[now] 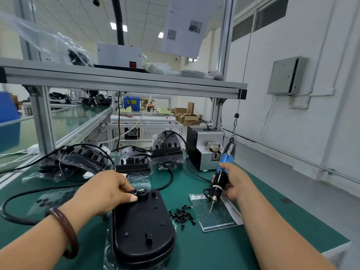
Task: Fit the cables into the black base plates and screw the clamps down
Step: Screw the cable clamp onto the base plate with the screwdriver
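The step in hand looks like seating the cable end and readying the first clamp screw, with no screwing begun. The long, rounded black plastic base plate [144, 228] lies on the green desk [253, 240] on its clear wrapping, directly in front of the person. The left hand [106, 190] reaches over its far end, thumb and fingers curled and pinching the end of the thick black cable [19, 221], whose thin coloured wires [141, 190] fan out just beyond the thumb, next to a small round black part that may be the clamp; it is too small to tell whether it is fully seated. The cable itself loops away across the desk to the left. The right hand [236, 182] is wrapped around the blue-and-black electric screwdriver [224, 168], which hangs from a cord above. The screwdriver's metal bit [211, 206] points down at a clear plastic bag [216, 217] beside the plate, apart from it, and no screw can be made out on the tip. A loose heap of small black screws [182, 214] sits between the plate and the bag, close to the bit. The next move probably calls for picking up a screw on the bit, bringing the driver across to the clamp hole at the far end of the plate and holding it upright, while the left hand keeps cable and clamp pressed into place so that neither shifts as the screw bites. More bagged base plates with cables wait at the back of the desk.
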A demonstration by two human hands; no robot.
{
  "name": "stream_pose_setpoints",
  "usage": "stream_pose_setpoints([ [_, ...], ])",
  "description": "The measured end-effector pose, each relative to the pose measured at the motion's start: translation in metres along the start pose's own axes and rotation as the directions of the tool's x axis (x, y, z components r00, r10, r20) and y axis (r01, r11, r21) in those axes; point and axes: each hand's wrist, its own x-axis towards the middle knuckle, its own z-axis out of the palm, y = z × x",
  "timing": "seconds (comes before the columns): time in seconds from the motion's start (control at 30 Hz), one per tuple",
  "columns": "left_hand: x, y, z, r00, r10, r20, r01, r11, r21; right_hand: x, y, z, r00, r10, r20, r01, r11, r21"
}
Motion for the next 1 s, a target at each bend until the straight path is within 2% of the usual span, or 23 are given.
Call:
stream_pose_setpoints([
  [0.1, 0.001, -0.002, 0.001, 1.0, 0.004, 0.001, -0.004, 1.0, 0.001, -0.001, -0.006, -0.005, 0.991, 0.038, 0.13, -0.041, 0.999, 0.022],
  [0.23, 0.001, -0.006, 0.003, 1.0, 0.009, -0.002, -0.009, 1.0, -0.019, 0.0, -0.009, -0.01, 0.984, -0.069, 0.166, 0.074, 0.997, -0.027],
  [0.37, 0.002, -0.009, 0.004, 1.0, 0.018, 0.0, -0.018, 1.0, -0.026, -0.008, -0.016, 0.0, 0.965, -0.157, 0.212, 0.134, 0.984, 0.119],
  [0.43, 0.002, -0.012, 0.005, 1.0, 0.027, 0.005, -0.027, 0.999, -0.031, -0.012, -0.018, 0.01, 0.949, -0.172, 0.266, 0.113, 0.968, 0.224],
  [0.57, 0.002, -0.015, 0.007, 0.999, 0.037, 0.001, -0.036, 0.996, -0.086, -0.027, -0.018, 0.043, 0.894, -0.17, 0.415, -0.044, 0.888, 0.458],
  [0.7, 0.0, -0.02, 0.011, 0.998, 0.06, -0.024, -0.063, 0.992, -0.113, -0.044, -0.02, 0.085, 0.871, -0.173, 0.459, -0.03, 0.915, 0.401],
  [0.77, -0.001, -0.023, 0.013, 0.996, 0.065, -0.054, -0.07, 0.991, -0.114, -0.051, -0.02, 0.103, 0.856, -0.153, 0.494, -0.072, 0.911, 0.406],
  [0.83, -0.001, -0.025, 0.015, 0.994, 0.084, -0.074, -0.091, 0.99, -0.109, -0.058, -0.02, 0.122, 0.814, -0.131, 0.566, -0.16, 0.886, 0.435],
  [0.9, -0.003, -0.027, 0.016, 0.991, 0.109, -0.08, -0.116, 0.988, -0.097, -0.065, -0.018, 0.138, 0.74, -0.16, 0.654, -0.205, 0.872, 0.445],
  [1.0, -0.004, -0.028, 0.018, 0.987, 0.131, -0.091, -0.139, 0.986, -0.095, -0.073, -0.015, 0.158, 0.602, -0.251, 0.758, -0.147, 0.898, 0.415],
])
